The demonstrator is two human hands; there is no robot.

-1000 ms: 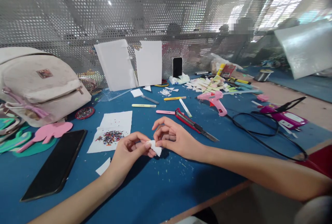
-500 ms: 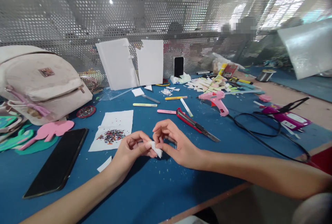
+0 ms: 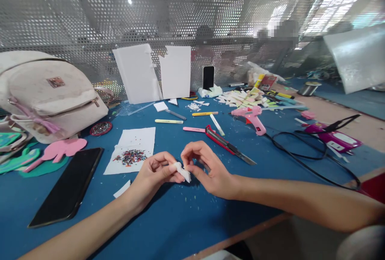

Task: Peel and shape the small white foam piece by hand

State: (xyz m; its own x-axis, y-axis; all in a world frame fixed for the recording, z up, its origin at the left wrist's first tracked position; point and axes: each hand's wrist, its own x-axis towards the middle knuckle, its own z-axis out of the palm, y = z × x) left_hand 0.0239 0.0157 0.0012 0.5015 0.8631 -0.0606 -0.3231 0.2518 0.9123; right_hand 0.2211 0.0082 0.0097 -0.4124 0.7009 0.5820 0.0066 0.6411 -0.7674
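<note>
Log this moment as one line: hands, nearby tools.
left hand: pinching small white piece | right hand: at its edge | utility knife: blade exposed | glue gun: on blue table

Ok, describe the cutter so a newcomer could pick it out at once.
On the blue table, find the person's right hand. Just beyond it lies the cutter, slanting, its rear end overlapping a pink pen in this view. Its chunky red-and-dark body and bare metal blade set it apart from the slim pens nearby.
</note>
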